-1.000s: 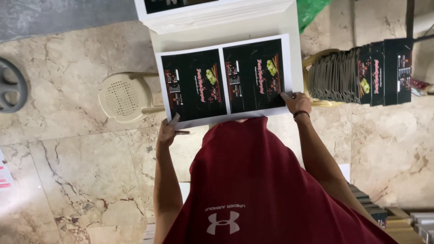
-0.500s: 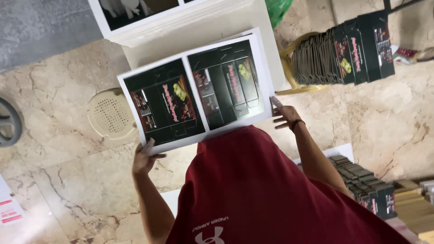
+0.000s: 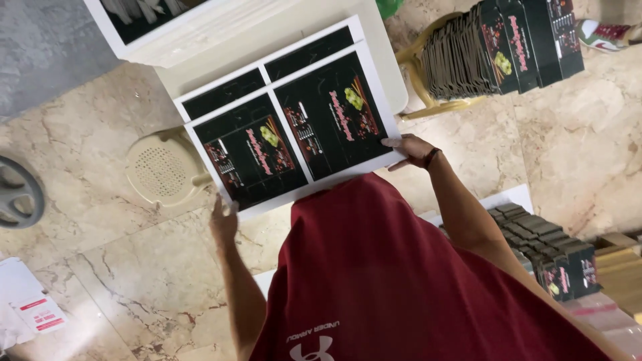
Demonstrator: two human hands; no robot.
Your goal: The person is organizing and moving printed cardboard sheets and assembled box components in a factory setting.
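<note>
- Sheets first: one large white-bordered printed card sheet [image 3: 294, 137] with two black box layouts side by side is in my hands, tilted, its far edge over a second sheet of the same kind [image 3: 267, 70] that lies flat on the stack beneath, only its far strip showing.
- Hands, two: my left hand [image 3: 224, 220] pinches the near left corner of the held sheet, fingers closed on the edge, thumb side partly hidden under the card; my right hand [image 3: 411, 148] grips the near right corner with fingers curled over the border, a dark band on that wrist.
- Stacks of folded black cartons, two: one long row [image 3: 501, 43] leaning on a pale yellow stool at upper right, another row [image 3: 548, 251] at lower right beside my arm.
- Round cream plastic stool [image 3: 160, 167], one, with a perforated seat, just left of the held sheet and partly under it.
- White table [image 3: 281, 33] bears the sheet stack; a white-framed tray of dark sheets [image 3: 140, 20] sits at its far left end.
- Floor is beige veined marble tile [image 3: 87, 220]; white papers with a red label [image 3: 30, 304] lie at lower left, a dark grey wheel-shaped thing [image 3: 17, 194] at the left edge, and a shoe [image 3: 605, 33] shows at top right.
- Against half a second ago, the sheet sits farther right and higher in view, the second sheet now shows beyond it, and my right hand has closed onto the corner it was only touching.
</note>
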